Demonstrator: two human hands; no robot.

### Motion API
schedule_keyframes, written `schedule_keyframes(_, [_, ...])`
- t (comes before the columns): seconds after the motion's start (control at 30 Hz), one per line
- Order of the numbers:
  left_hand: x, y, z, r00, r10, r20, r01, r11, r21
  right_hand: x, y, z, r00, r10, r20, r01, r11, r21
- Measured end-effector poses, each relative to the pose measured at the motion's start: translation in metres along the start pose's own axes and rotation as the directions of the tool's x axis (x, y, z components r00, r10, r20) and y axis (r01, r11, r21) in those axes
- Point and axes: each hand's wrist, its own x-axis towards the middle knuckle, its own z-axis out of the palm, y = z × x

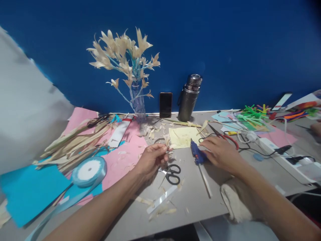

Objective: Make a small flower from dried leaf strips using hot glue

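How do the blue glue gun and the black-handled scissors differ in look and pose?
The glue gun is mostly blue, with a long pale stick out of its back; the scissors have black loop handles and metal blades. The glue gun's nozzle points away from the person; the scissors' blades point left. The right hand is at the glue gun; no hand grips the scissors' handles. Both are tools.

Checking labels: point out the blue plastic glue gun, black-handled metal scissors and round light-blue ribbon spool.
Blue plastic glue gun (196, 152): head view, on its body.
Black-handled metal scissors (172, 173): head view, where handle loops meet.
Round light-blue ribbon spool (88, 171): head view, white face.
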Motion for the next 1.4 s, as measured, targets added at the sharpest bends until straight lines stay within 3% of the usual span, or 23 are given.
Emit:
schedule_keyframes(0.1, [0.001, -0.004, 0.0, 1.0, -0.005, 0.009, 0.005, 1.0, -0.001, 0.024, -0.04, -0.007, 0.965, -0.136, -0.224, 0.117, 0.988, -0.096])
schedule_keyframes(0.27, [-0.003, -0.004, 0.004, 0.999, 0.027, 0.038, -0.026, 1.0, -0.005, 0.056, -0.084, 0.0, 0.928, -0.255, -0.27, 0.216, 0.962, -0.168])
schedule_keyframes(0.6, [-0.005, -0.002, 0.004, 0.992, 0.124, -0.032, -0.12, 0.988, 0.099, 0.061, -0.1, 0.009, 0.944, -0.117, -0.31, 0.061, 0.981, -0.185])
schedule_keyframes(0.67, [-0.005, -0.001, 0.005, 0.992, 0.118, -0.048, -0.114, 0.989, 0.093, 0.061, -0.101, 0.008, 0.942, -0.082, -0.326, 0.05, 0.993, -0.106])
schedule_keyframes(0.73, [-0.006, 0.0, 0.005, 0.991, 0.121, -0.056, -0.117, 0.991, 0.068, 0.061, -0.097, 0.004, 0.938, 0.015, -0.347, 0.012, 0.997, 0.076])
schedule_keyframes(0.8, [-0.006, 0.001, 0.005, 0.993, 0.109, -0.049, -0.107, 0.993, 0.047, 0.063, -0.091, 0.0, 0.926, 0.215, -0.312, -0.095, 0.929, 0.358])
schedule_keyframes(0.9, [-0.006, 0.0, 0.005, 0.998, 0.062, -0.03, -0.061, 0.998, 0.031, 0.068, -0.084, -0.002, 0.874, 0.474, -0.106, -0.269, 0.654, 0.707])
schedule_keyframes(0.97, [-0.006, -0.001, 0.006, 0.999, 0.04, -0.025, -0.04, 0.999, 0.019, 0.071, -0.083, 0.0, 0.852, 0.524, -0.01, -0.308, 0.515, 0.8])
schedule_keyframes(1.03, [-0.007, -0.001, 0.008, 0.999, 0.026, -0.033, -0.026, 1.0, 0.013, 0.073, -0.085, 0.003, 0.845, 0.535, 0.004, -0.297, 0.462, 0.836])
schedule_keyframes(1.2, [-0.007, 0.0, 0.01, 0.996, 0.005, -0.086, -0.003, 0.999, 0.033, 0.072, -0.097, 0.011, 0.828, 0.553, -0.096, -0.254, 0.521, 0.815])
schedule_keyframes(1.4, [-0.007, 0.001, 0.011, 0.993, 0.001, -0.122, 0.006, 0.998, 0.058, 0.071, -0.101, 0.019, 0.835, 0.499, -0.23, -0.215, 0.683, 0.698])
